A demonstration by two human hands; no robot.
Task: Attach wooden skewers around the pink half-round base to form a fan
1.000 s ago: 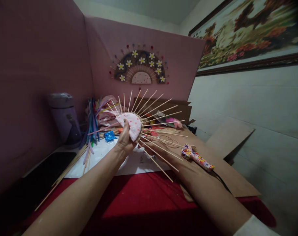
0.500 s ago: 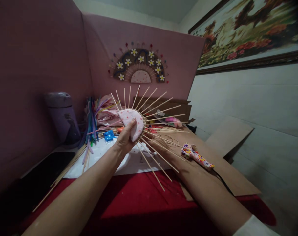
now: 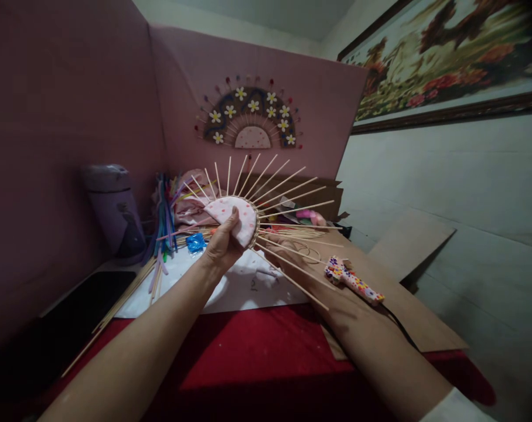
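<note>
My left hand (image 3: 224, 240) is closed on a fabric-covered half-circle (image 3: 242, 221), its thumb pressed on the pale, pink-spotted face. Thin wooden sticks (image 3: 287, 186) fan out from the curved edge, where a braided cord trim runs. Behind the lower right sticks is my right hand (image 3: 281, 251), close to the curved edge. Its fingers are mostly hidden, so whether they grip the piece does not show. A flower-patterned glue gun (image 3: 354, 280) lies on cardboard to the right of my hands.
A finished fan-shaped decoration with white flowers (image 3: 252, 114) hangs on the pink panel. At left stand a purple tumbler (image 3: 119, 217) and colourful pipe cleaners (image 3: 164, 205). Loose sticks (image 3: 112, 308) lie by a black pad (image 3: 88, 302). Cardboard (image 3: 406, 310) covers the right side of the red cloth (image 3: 248, 357).
The half-circle has turned clockwise in my left hand, its sticks swinging round with it. Fewer sticks point down toward me. My right hand stays behind the sticks.
</note>
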